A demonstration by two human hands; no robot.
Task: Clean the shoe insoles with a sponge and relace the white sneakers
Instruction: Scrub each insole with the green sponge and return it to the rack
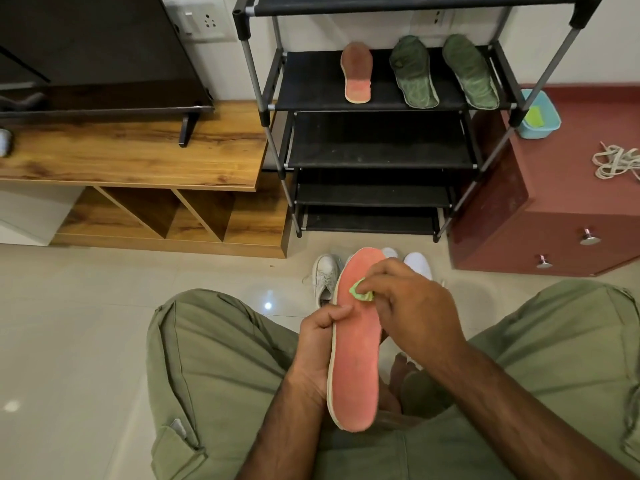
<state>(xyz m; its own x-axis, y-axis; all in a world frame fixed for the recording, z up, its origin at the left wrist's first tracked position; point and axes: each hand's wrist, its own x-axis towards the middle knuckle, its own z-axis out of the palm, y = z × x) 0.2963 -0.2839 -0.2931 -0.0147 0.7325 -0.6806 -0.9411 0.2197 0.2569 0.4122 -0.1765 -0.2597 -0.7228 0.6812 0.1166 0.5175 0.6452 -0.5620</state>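
Note:
My left hand [317, 344] grips a pink insole [355, 358] by its left edge, thumb on its face, holding it above my lap. My right hand [405, 303] pinches a small green sponge [362, 289] and presses it on the insole's upper half. White sneakers [325, 277] stand on the floor behind the insole, partly hidden by it. A second pink insole [356, 72] and two green insoles [414, 72] lie on the black shoe rack [377, 143]. White laces [616, 162] lie in a heap on the red cabinet.
A blue tub [550, 128] holding another green sponge sits on the red cabinet [540, 216] at right. A wooden TV stand [138, 157] with a television is at left. My legs in green trousers frame the tiled floor.

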